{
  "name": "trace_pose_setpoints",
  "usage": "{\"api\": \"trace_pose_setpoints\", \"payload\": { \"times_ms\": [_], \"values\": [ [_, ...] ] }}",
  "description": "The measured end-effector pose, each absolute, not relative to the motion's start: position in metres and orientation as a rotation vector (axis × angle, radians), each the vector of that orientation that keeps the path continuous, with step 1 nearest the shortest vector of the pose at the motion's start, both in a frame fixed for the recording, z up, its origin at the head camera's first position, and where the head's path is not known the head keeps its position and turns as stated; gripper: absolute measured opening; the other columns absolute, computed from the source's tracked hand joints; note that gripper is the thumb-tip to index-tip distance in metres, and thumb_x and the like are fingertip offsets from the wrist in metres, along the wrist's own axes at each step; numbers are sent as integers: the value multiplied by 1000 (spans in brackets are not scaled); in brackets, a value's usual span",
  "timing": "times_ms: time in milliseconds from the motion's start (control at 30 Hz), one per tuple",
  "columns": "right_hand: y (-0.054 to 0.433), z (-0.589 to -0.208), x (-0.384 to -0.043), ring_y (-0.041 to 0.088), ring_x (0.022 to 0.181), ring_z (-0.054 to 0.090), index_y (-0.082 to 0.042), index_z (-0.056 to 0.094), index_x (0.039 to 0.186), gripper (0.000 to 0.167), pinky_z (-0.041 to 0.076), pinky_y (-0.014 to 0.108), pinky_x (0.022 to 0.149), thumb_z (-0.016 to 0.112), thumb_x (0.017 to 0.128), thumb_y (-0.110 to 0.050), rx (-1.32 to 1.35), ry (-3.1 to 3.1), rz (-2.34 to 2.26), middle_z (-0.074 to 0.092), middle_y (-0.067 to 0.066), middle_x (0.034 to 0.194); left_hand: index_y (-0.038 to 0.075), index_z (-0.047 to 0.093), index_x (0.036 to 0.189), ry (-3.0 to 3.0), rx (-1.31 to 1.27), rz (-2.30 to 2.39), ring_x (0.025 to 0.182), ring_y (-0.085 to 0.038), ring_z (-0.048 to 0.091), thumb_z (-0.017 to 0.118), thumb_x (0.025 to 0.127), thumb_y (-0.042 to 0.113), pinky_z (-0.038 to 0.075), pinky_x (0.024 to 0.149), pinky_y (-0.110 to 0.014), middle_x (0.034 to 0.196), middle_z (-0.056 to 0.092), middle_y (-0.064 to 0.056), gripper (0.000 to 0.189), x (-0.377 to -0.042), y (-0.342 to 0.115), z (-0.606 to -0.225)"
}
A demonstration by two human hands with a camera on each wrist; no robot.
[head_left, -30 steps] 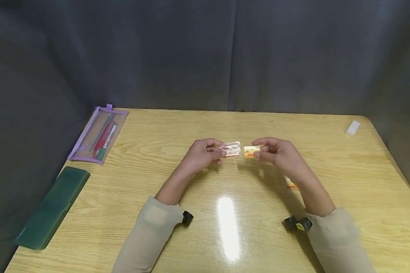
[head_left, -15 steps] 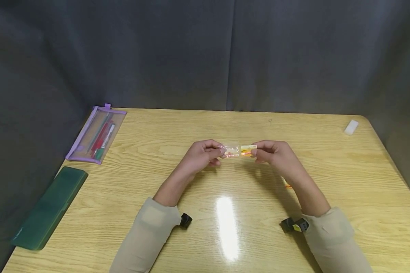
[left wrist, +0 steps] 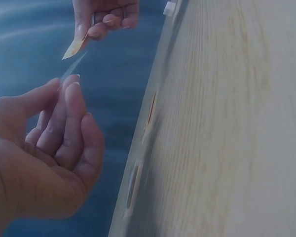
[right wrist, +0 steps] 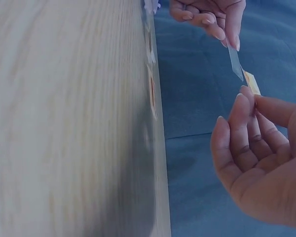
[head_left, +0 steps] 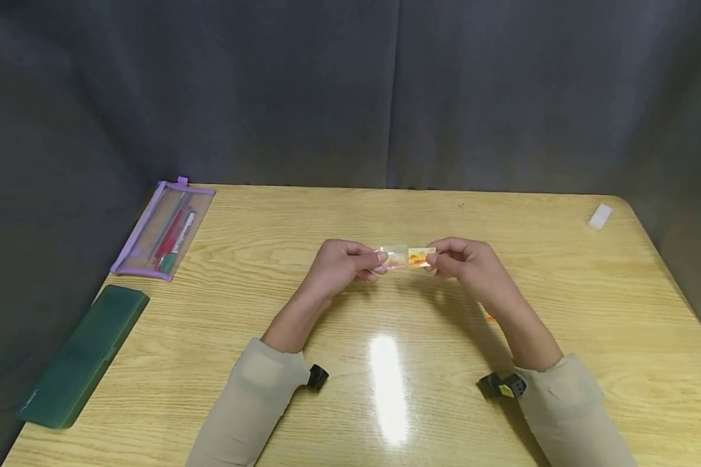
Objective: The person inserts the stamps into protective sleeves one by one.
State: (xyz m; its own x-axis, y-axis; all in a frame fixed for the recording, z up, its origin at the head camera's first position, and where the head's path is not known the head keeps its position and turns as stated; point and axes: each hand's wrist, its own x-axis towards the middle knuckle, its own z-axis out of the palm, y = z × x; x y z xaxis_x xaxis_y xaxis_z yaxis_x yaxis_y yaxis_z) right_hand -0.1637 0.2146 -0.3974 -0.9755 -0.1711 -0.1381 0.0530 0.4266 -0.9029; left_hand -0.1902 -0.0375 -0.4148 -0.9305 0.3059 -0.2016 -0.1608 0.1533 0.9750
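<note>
Between finger and thumb, my left hand point(head_left: 341, 264) pinches a small clear plastic wrapper point(head_left: 395, 257) with faint reddish print. My right hand point(head_left: 470, 264) pinches a small yellow-and-orange printed card point(head_left: 418, 257) by its right end. The two pieces are held up above the table, end to end. In the right wrist view the wrapper point(right wrist: 235, 64) comes down close to the tip of the card point(right wrist: 251, 82); whether they touch I cannot tell. Another orange-printed piece point(head_left: 490, 318) lies on the table, mostly hidden by my right forearm.
On the wooden table point(head_left: 269, 227), a purple-edged mesh pouch point(head_left: 133, 251) with pens lies at the far left. Below it is a dark green pencil case point(head_left: 84, 357). A small white block point(head_left: 600, 216) sits near the far right corner. Dark curtains point(head_left: 350, 97) hang behind.
My right hand has moved slightly left, bringing the card nearer the wrapper. The left hand has barely moved, and the wrapper has tilted. The orange-printed piece is more covered by my right forearm.
</note>
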Motion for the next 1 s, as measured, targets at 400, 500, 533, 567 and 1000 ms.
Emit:
{"api": "trace_pose_setpoints", "payload": {
  "times_ms": [400,500,533,567,1000],
  "values": [
    [215,-397,-163,26,92,71,-4,69,122,36,59,40,90,60,104,-33,-131,2477,-1585,73,10,105,2,77,101,2062,104,1895,76,-18,71,72,94,10,61,87,-45,106,76,-12,12,-187,-31,-410],
    [215,-397,-163,24,90,71,-4,69,122,37,58,38,90,59,104,-35,-125,2490,-1579,72,9,104,2,76,102,2062,106,1897,77,-23,71,74,93,11,61,88,-48,105,75,-12,13,-186,-30,-409],
    [216,-398,-163,23,90,71,-4,69,122,38,57,37,90,59,104,-35,-121,2497,-1576,72,9,104,3,76,102,2063,107,1901,78,-25,71,74,93,11,61,87,-48,105,75,-11,13,-186,-30,-409],
    [216,-398,-163,23,90,71,-5,68,122,38,57,36,90,59,104,-36,-115,2500,-1577,72,8,105,3,76,103,2061,107,1907,79,-27,71,74,93,11,61,86,-48,105,75,-11,13,-186,-30,-408],
    [211,-399,-163,22,88,73,-1,63,124,33,61,38,87,62,102,-26,-43,2415,-1752,76,-7,93,6,78,100,2057,89,1942,67,-15,64,74,93,14,60,73,-35,101,76,-8,11,-186,-31,-408]
  ]
}}
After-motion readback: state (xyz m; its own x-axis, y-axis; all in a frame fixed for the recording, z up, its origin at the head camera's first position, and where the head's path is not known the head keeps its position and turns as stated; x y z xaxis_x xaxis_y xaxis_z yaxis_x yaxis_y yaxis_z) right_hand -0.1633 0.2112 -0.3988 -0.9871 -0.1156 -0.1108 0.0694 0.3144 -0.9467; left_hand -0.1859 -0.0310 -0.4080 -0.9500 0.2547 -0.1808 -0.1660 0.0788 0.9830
